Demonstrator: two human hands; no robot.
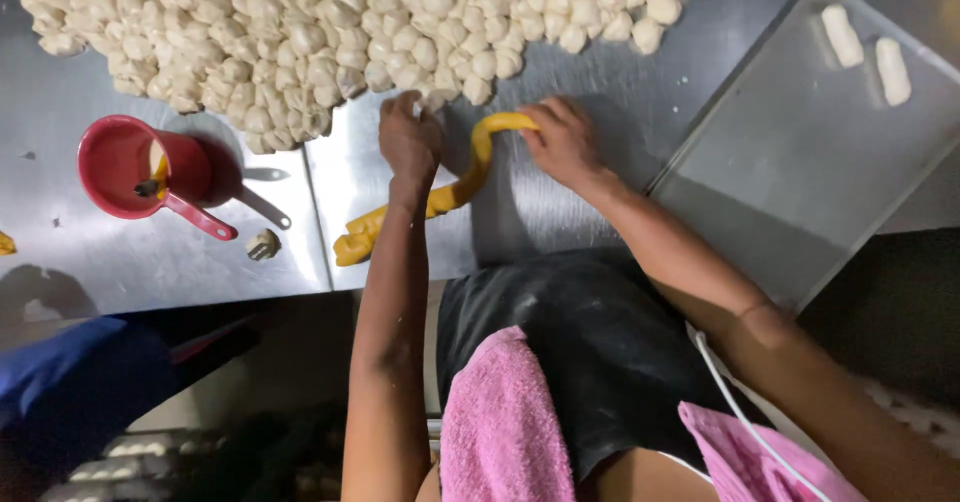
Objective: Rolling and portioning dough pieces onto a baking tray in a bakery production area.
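Head view, looking straight down at a steel worktable (pixel 560 212), and both hands are on a long yellow rope of dough (pixel 455 194). The right hand (pixel 562 142) has its fingers curled over the rope's far end, pinching it where it arches up off the steel. The left hand (pixel 408 142) sits just beside the rope's middle, fingers bent down toward the edge of the big heap of pale dough pieces (pixel 340 32); whether it grips a piece or only presses there, I cannot tell. The rope trails back toward the person and ends in a thicker, folded lump near the table's front edge. Off to the person's left stands a red measuring cup (pixel 140 167) with something small and yellow inside, a lone dough scrap (pixel 262 245) near its handle. On the right, a metal baking tray (pixel 800 162) carries two shaped dough rolls (pixel 866 54) at its far corner. The risks as I read them: that lifted arch looks thin, so a firm pull could stretch or tear the rope; the near end lies close enough to the edge to slide off; and the yellow dough could stick to the pale pieces it nearly touches.
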